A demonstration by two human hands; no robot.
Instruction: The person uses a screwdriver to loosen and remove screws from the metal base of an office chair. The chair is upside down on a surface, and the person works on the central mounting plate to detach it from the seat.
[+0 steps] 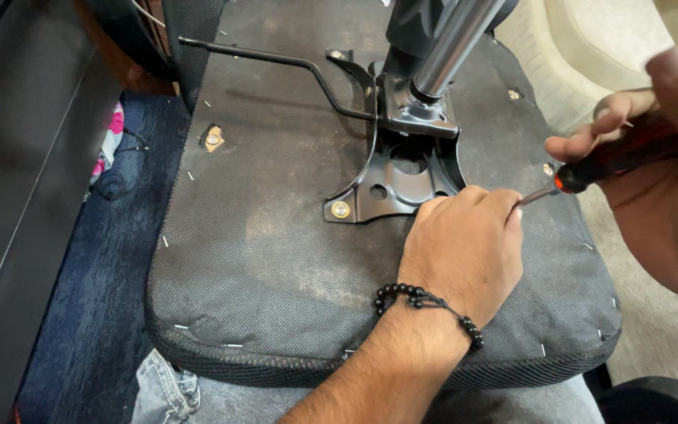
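Fingers of the left hand (pixel 464 239) are curled down in a loose fist on the underside of an upturned seat (pixel 276 259), knuckles toward the black metal plate (pixel 402 169); whether they pinch anything beneath is hidden. A black bead bracelet (pixel 425 302) circles that wrist.

Fingers of the right hand (pixel 661 157) are wrapped tightly round the dark red handle of a screwdriver (pixel 598 169), index finger stretched along it. Its thin steel shaft slants down and left, and the tip vanishes behind the left fingertips, so the two hands nearly meet at that spot. What the tip bears on cannot be seen.

Just beyond the left knuckles the plate is fixed to the seat, with a brass-coloured bolt (pixel 340 209) at its near left corner. From the plate's middle a shiny metal column (pixel 453 47) rises up and away from the fingers. A thin black lever (pixel 276 63) runs off from the plate to the far left. Another bolt hole with torn fabric (pixel 213 139) lies well left of the fingers. Staples dot the seat's fabric edge. Beside the right hand lies beige carpet (pixel 590 47); far left of the fingers, dark blue carpet (pixel 96 298).
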